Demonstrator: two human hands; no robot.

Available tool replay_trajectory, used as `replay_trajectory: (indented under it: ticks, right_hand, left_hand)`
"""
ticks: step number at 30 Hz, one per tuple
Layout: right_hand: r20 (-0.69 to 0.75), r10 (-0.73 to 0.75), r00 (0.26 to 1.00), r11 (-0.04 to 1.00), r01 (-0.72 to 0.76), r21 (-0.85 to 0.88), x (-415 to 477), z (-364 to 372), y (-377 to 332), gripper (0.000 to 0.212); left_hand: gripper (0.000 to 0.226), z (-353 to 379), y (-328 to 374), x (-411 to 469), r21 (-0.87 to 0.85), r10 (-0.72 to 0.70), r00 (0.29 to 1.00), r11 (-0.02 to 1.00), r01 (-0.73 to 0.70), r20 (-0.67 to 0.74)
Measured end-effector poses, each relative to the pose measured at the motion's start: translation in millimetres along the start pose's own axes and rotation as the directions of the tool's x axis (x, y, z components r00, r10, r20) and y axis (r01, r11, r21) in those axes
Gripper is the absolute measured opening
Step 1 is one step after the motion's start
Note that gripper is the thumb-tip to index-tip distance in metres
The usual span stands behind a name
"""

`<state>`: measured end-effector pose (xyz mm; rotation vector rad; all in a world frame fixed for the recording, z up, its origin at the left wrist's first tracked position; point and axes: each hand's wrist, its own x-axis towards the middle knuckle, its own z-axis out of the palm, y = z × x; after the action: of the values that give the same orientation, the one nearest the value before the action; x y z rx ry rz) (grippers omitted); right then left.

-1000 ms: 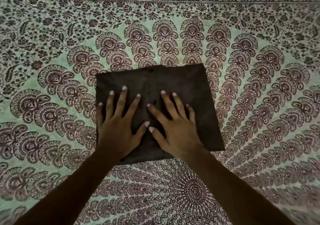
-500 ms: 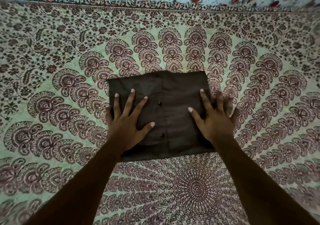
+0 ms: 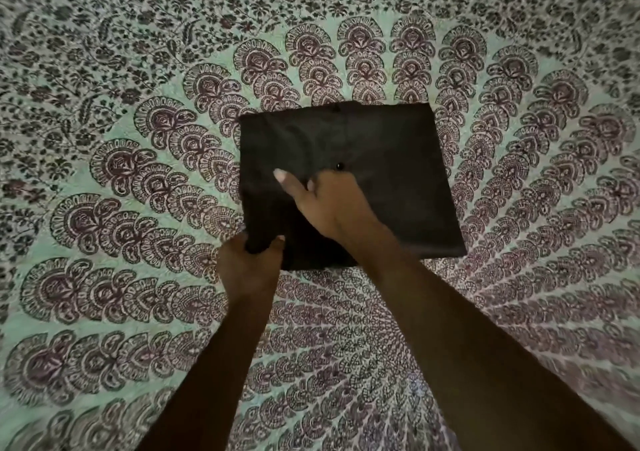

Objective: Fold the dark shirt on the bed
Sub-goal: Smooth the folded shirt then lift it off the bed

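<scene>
The dark shirt (image 3: 374, 159) lies as a folded square on the patterned bedspread (image 3: 104, 138). The left hand (image 3: 251, 263) has its grip clamped on the near-left corner; the right hand (image 3: 332, 208) rests on top, fingers seemingly curled into the cloth.

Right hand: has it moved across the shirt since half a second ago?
Yes. The right hand went from the dark shirt's right edge leftward to its middle, near the button.
</scene>
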<state>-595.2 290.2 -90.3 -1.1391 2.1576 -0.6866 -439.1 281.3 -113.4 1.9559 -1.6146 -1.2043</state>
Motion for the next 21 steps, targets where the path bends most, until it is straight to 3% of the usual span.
replay_trajectory:
  ticks: [2, 5, 7, 9, 12, 15, 19, 21]
  right_hand:
    - [0.111, 0.092, 0.990, 0.994, -0.098, 0.050, 2, -15, -25, 0.071]
    - [0.296, 0.209, 0.932, 0.977, -0.215, -0.013, 4, -34, -49, 0.067]
    - [0.287, 0.256, 0.923, 0.966, -0.254, -0.047, 5, -36, -45, 0.054]
    - [0.184, 0.257, 0.949, 0.966, -0.256, -0.027, 2, -34, -32, 0.043]
    - [0.110, 0.181, 0.977, 0.983, -0.181, -0.015, -5, -43, -13, 0.034]
    - [0.069, 0.098, 0.993, 0.995, -0.098, -0.006, -21, -63, -13, 0.033]
    - [0.059, -0.006, 0.998, 0.985, -0.004, 0.172, -70, -84, -40, 0.037]
    - [0.080, -0.061, 0.995, 0.952, 0.034, 0.304, -105, -90, -66, 0.035]
  left_hand:
    - [0.016, 3, 13, -9, -0.018, 0.161, 0.987, 0.987, -0.161, 0.011]
    - [0.022, 10, 28, -29, -0.187, 0.319, 0.932, 0.940, -0.287, 0.172]
    - [0.016, 16, 33, -44, -0.239, 0.398, 0.882, 0.909, -0.341, 0.253]
    - [0.015, 17, 33, -56, -0.263, 0.450, 0.843, 0.886, -0.381, 0.295]
    - [0.024, 3, 28, -69, -0.397, 0.381, 0.829, 0.892, -0.214, 0.409]
    - [0.021, -29, 15, -80, -0.543, 0.220, 0.896, 0.839, 0.028, 0.385]
    - [0.015, -68, -19, -79, -0.551, 0.090, 0.939, 0.827, 0.116, 0.333]
    - [0.025, -86, -38, -75, -0.568, 0.011, 0.910, 0.784, 0.249, 0.414]
